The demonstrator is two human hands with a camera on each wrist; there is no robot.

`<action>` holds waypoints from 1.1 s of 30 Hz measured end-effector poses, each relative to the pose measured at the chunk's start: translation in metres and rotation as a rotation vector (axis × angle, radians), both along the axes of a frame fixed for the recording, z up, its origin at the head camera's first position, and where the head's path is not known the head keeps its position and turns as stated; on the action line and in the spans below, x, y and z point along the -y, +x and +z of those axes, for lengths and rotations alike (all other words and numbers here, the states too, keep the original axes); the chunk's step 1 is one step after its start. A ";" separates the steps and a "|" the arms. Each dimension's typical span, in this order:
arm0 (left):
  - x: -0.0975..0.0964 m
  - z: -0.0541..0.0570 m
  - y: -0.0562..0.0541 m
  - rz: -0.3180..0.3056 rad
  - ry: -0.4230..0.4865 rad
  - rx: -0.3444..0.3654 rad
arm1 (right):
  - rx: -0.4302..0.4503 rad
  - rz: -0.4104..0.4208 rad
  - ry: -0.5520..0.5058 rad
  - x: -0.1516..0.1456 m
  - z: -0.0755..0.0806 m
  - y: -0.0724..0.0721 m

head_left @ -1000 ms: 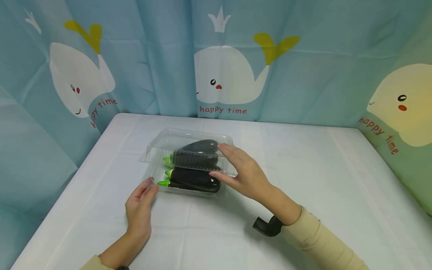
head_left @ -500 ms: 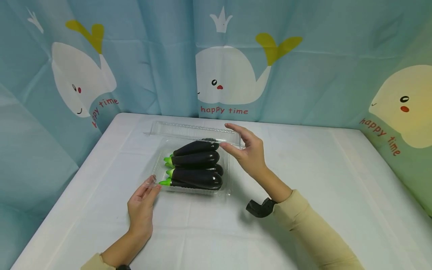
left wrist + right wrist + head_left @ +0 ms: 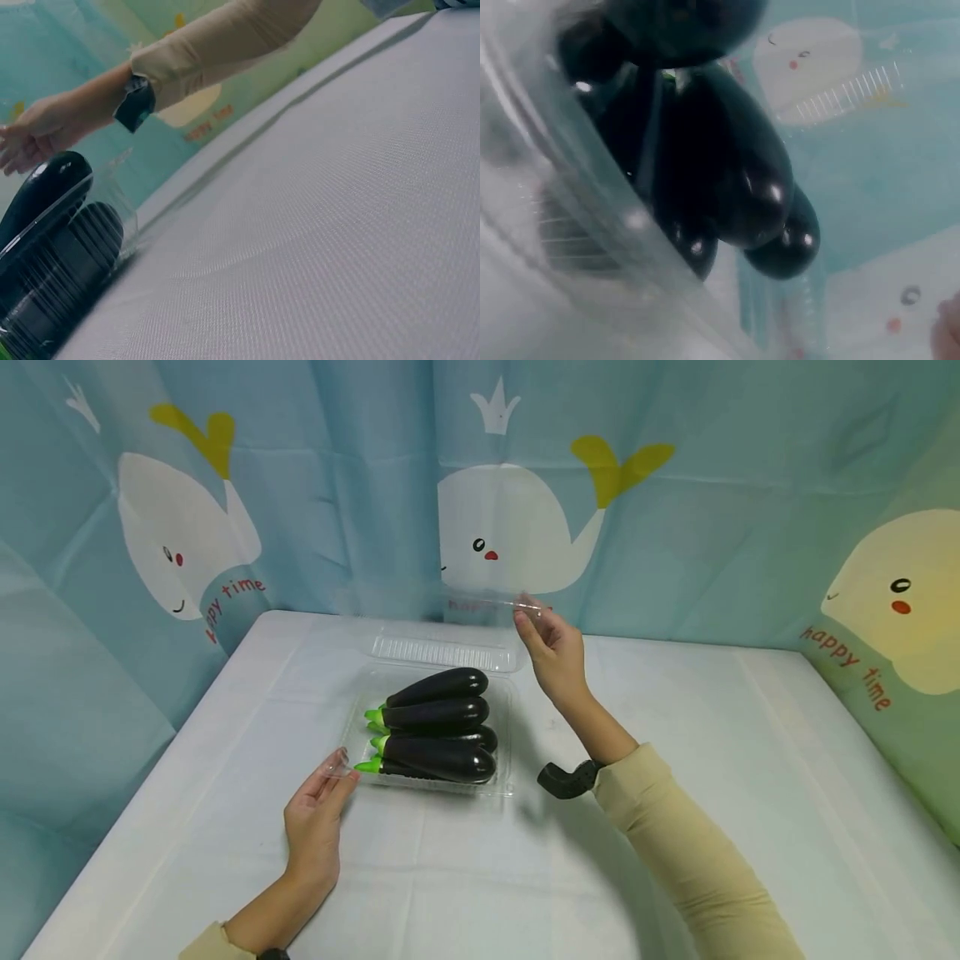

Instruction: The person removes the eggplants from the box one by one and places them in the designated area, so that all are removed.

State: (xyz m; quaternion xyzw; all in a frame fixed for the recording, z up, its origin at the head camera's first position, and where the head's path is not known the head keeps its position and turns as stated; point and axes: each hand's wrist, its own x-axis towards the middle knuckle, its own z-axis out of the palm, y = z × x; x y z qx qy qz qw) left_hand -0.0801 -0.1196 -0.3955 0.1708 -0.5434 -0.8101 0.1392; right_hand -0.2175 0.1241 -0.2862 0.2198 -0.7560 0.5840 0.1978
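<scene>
A clear plastic clamshell box (image 3: 504,706) lies on the table with its lid (image 3: 442,652) swung up at the back. Several dark eggplants (image 3: 438,714) with green stems fill its base, stems pointing left. At the box's front left corner, my left hand (image 3: 311,831) pinches the rim between thumb and fingers. My right hand (image 3: 557,656), raised at the back right, grips the lid's edge between thumb and fingers. In the left wrist view the eggplants (image 3: 56,184) show through the ribbed wall. The right wrist view shows eggplants (image 3: 727,157) close up, partly behind blurred clear plastic.
A white cloth covers the table (image 3: 712,760). Behind it hangs a blue curtain (image 3: 360,493) with whale prints, also along both sides. A black wrist mount (image 3: 568,779) sits under the right wrist.
My right hand has lifted the lid upward and back, uncovering the eggplants. My left hand has stayed at the box's front left corner.
</scene>
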 end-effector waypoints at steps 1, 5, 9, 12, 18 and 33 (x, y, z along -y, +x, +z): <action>0.000 0.000 0.000 0.000 0.002 0.001 | 0.031 0.003 -0.023 -0.001 -0.003 -0.005; 0.000 0.001 0.000 -0.003 0.004 0.004 | 0.129 0.026 -0.086 -0.005 -0.021 -0.022; 0.002 0.000 0.000 -0.014 -0.010 -0.001 | 0.186 0.015 -0.088 -0.008 -0.034 -0.031; 0.004 -0.001 0.000 -0.045 -0.026 -0.019 | 0.237 0.005 -0.081 -0.009 -0.041 -0.034; 0.009 -0.002 -0.001 -0.142 -0.010 -0.067 | 0.347 -0.021 -0.066 -0.011 -0.051 -0.040; 0.012 -0.002 -0.005 -0.208 0.071 -0.093 | 0.448 -0.013 -0.084 -0.012 -0.063 -0.050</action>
